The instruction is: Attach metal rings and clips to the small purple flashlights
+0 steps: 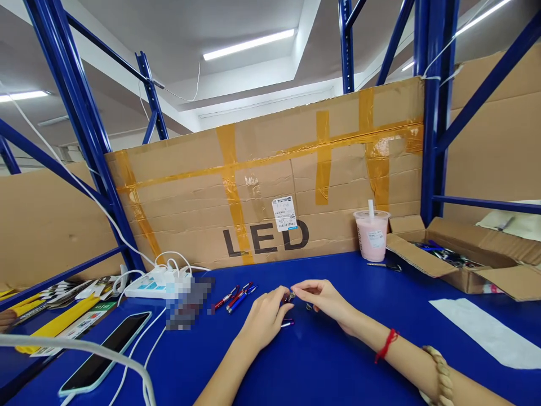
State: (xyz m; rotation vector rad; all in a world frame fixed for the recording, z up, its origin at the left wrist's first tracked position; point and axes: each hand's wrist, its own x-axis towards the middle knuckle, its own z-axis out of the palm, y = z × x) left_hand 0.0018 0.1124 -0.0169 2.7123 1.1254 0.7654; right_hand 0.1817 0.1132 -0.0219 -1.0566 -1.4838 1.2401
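Observation:
My left hand (265, 317) is closed in a pinch, with a small shiny metal piece (291, 296) at its fingertips. From the other side, the thumb and forefinger of my right hand (323, 299) pinch at the same piece; its exact kind is too small to make out. A second small dark metallic bit (309, 307) shows just under my right fingers, and whether they hold it I cannot tell. Partly hidden by my left hand is a purple pen-like barrel (287, 323). Several red and blue pens (236, 297) lie to the left of that hand.
A pink drink cup (372, 237) stands at the back, near a dark slim tool (384, 265). On the right are an open carton (459, 270) of pen parts and a white sheet (486, 332). To the left lie a phone (107, 352), a power strip (147, 286) and white cables.

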